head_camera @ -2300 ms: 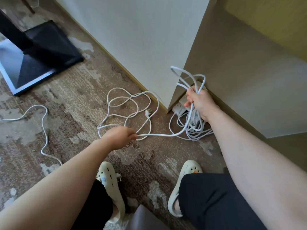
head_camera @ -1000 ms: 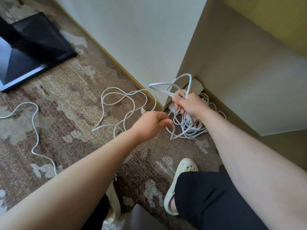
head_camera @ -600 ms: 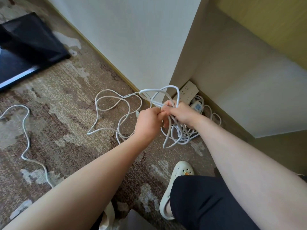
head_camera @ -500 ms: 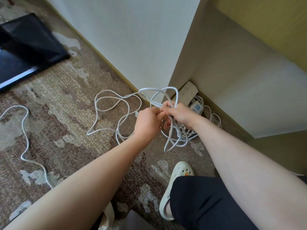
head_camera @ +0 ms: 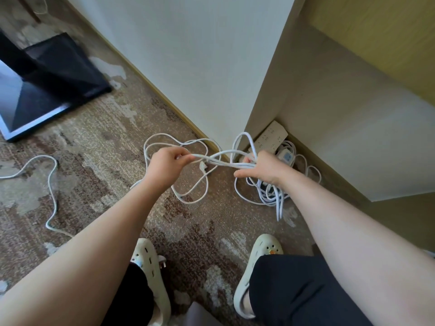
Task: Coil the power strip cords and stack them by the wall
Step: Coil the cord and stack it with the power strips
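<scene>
Fingers of both hands curl round the white cord point(head_camera: 226, 158): the left hand point(head_camera: 168, 167) pinches a strand, the right hand point(head_camera: 261, 169) grips gathered loops hanging to the carpet point(head_camera: 98, 147). Beyond the right hand, a power strip point(head_camera: 273, 137) lies against the wall point(head_camera: 329, 128); a plug point(head_camera: 203, 166) dangles between the hands.

soft, even daylight fills the frame, brightest on the white wall point(head_camera: 200, 55) at 12 o'clock. the recess point(head_camera: 353, 142) at 3 o'clock sits in mild shade. wide-angle bending stretches the forearms at 6 o'clock. the focus is slightly soft throughout.
</scene>
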